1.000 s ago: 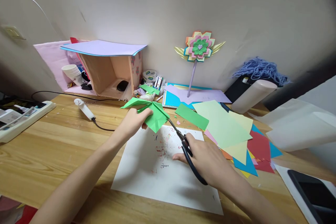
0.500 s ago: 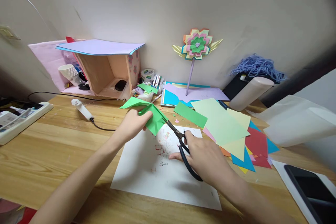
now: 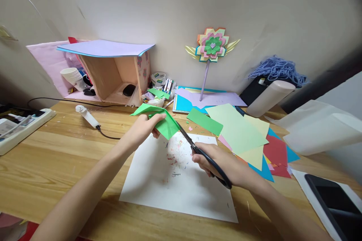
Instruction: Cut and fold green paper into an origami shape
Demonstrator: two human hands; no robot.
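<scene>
A folded piece of green paper (image 3: 169, 125) is pinched between the thumb and fingers of my left hand (image 3: 144, 130), above the far edge of a marked white sheet (image 3: 152, 180). Black scissors (image 3: 216, 168) are held in my right hand (image 3: 217, 158), pointing up and left. Their blades are close together, and the tips meet the right edge of the green paper. A green paper strip (image 3: 205, 121) lies just beyond the scissors on the wooden table (image 3: 56, 165).
Coloured paper sheets (image 3: 237, 128) spread at the right, near a phone (image 3: 333, 203). Behind stand an open box (image 3: 107, 75), a paper flower (image 3: 212, 45), a white roll (image 3: 270, 98) and blue yarn (image 3: 277, 69). A white cabled device (image 3: 87, 116) lies left.
My right hand has closed the scissor handles, which were spread apart, and turned them. My left thumb has shifted slightly up on the green paper. The view has moved a little.
</scene>
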